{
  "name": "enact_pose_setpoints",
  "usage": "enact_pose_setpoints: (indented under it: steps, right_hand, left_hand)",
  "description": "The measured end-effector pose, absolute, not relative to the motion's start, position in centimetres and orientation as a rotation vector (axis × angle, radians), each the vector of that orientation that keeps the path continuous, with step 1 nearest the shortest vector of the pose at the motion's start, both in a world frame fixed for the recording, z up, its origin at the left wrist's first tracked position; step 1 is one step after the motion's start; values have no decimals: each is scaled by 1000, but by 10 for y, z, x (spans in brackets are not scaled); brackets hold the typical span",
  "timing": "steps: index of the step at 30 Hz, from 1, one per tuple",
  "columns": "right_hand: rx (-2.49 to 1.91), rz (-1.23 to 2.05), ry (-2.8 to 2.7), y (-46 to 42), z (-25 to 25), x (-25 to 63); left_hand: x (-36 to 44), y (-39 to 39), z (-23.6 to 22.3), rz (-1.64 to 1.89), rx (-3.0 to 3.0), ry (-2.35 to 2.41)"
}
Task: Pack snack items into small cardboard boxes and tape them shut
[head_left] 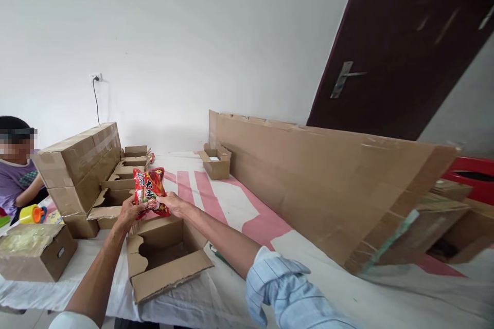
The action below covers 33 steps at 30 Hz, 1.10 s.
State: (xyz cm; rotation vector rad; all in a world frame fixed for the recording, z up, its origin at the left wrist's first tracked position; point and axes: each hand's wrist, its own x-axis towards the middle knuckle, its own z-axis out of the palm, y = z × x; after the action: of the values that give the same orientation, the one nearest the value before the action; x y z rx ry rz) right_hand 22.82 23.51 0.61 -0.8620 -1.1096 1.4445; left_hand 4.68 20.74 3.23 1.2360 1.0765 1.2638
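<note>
Both my hands hold a red snack packet (150, 190) with large dark and white lettering on its front. My left hand (132, 212) is closed on its lower left edge. My right hand (172, 203) grips the lower right side. Just below the packet, nearer me, stands an open cardboard box (170, 275) with its flaps folded out; the part of its inside that shows holds nothing. Behind my left hand, a row of open cardboard boxes (116, 195) runs back toward the wall, and a bit of red packaging (152, 157) shows beside the far ones.
Stacked sealed cartons (77, 169) stand left, with a taped box (38, 252) nearer me. A long cardboard panel (309, 180) borders the cloth-covered table (231, 211) on the right. A small open box (216, 164) sits against it. Another person (19, 180) is at far left near a yellow toy (31, 214).
</note>
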Motion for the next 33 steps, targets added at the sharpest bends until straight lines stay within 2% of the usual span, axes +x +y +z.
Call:
enact_pose_setpoints:
  steps: [8, 16, 18, 20, 22, 26, 33]
  right_hand:
    - [-841, 1470, -1134, 216, 16, 230]
    - [-494, 1414, -1204, 182, 79, 261]
    - [-420, 1296, -1219, 166, 89, 278]
    - [-450, 1140, -1171, 151, 89, 298]
    - [-546, 983, -1086, 142, 79, 319]
    - [-783, 770, -903, 144, 33, 351]
    - [-935, 729, -648, 164, -65, 357]
  left_hand:
    - [52, 201, 30, 1247, 1308, 1098]
    - [34, 184, 95, 1207, 1598, 942]
    - [10, 184, 105, 1137, 1942, 1147]
    - [-16, 185, 103, 1031, 2253, 1575]
    - [-37, 187, 90, 896, 2331, 1850]
    - [-43, 186, 50, 621, 2382, 2013]
    - [-12, 201, 4, 387, 2412, 2305]
